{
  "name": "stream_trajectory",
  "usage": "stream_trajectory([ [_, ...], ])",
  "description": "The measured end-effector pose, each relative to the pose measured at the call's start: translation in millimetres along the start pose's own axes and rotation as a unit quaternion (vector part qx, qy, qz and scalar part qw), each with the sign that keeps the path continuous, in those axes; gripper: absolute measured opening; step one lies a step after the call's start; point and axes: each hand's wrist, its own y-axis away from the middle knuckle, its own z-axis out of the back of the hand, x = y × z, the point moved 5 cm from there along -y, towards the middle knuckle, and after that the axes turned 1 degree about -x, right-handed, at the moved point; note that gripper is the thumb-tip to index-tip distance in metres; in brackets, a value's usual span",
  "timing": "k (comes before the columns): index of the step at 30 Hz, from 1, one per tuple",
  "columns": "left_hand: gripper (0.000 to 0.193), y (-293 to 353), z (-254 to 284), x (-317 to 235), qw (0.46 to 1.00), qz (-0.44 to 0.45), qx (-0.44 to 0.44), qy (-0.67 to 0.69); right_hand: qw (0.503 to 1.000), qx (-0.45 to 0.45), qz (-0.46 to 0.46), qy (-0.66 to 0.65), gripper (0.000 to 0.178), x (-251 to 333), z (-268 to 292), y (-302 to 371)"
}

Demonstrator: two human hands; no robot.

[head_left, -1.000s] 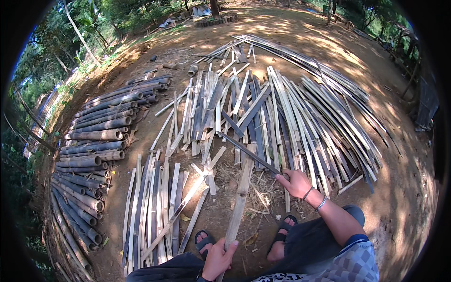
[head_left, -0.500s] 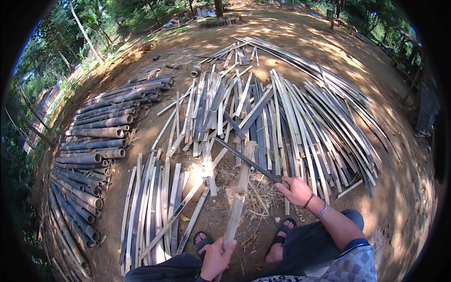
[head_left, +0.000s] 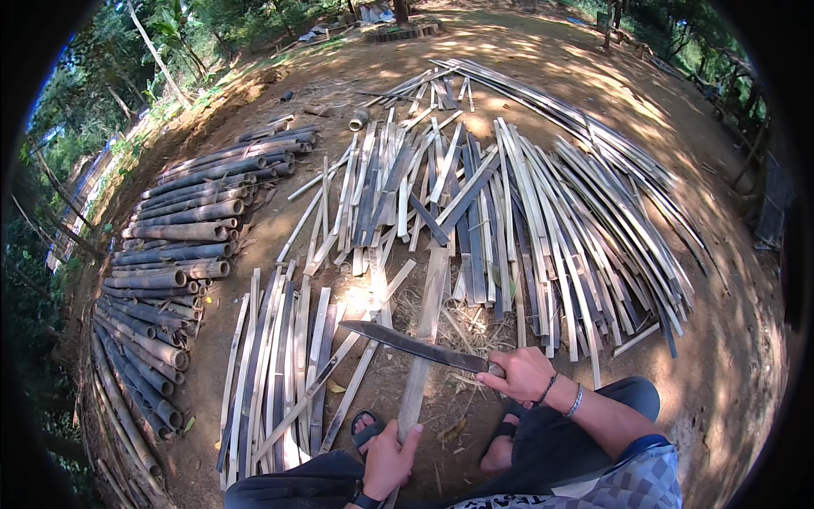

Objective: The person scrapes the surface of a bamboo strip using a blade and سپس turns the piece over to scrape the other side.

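Observation:
My left hand point(head_left: 392, 459) is closed around the near end of a split bamboo strip point(head_left: 433, 293), which runs away from me between my feet. In my right hand point(head_left: 519, 374) I grip the handle of a machete point(head_left: 417, 346). Its long dark blade points left and lies across the strip, roughly midway along it. Whether the edge touches the bamboo or hovers just over it, I cannot tell. Pale shavings point(head_left: 465, 335) lie on the ground beyond the blade, beside the strip.
Split bamboo strips point(head_left: 593, 246) fan out ahead and to the right, with another bundle point(head_left: 275, 365) near my left leg. Whole bamboo poles point(head_left: 182, 229) are stacked at the left. My sandalled feet point(head_left: 366, 428) are either side of the strip. A tree trunk point(head_left: 400, 10) stands far off.
The machete has come nearer along the strip and swung from pointing far-left to lying more crosswise. My right hand has moved slightly nearer; the left still holds the strip's near end.

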Motion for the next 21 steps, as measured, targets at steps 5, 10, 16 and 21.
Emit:
stream_trajectory([
  [5, 0.041, -3.6, -4.7, 6.0, 1.0, -0.017, -0.01, -0.017, 1.0, 0.0, -0.005, 0.02, 0.048, -3.8, 0.4, -1.6],
  [10, 0.042, -2.7, -1.9, 12.7, 0.999, -0.007, -0.017, -0.028, 0.999, 0.019, 0.03, -0.013, 0.05, 8.0, -1.5, 4.1],
  [16, 0.041, -6.0, -1.4, 7.8, 1.0, -0.01, -0.013, -0.005, 0.999, 0.024, -0.01, -0.027, 0.049, -0.7, -2.9, 0.6],
  [21, 0.04, -3.9, 3.1, 3.2, 1.0, -0.01, -0.021, 0.003, 0.999, 0.005, 0.05, -0.001, 0.051, 7.3, -5.3, 4.4],
])
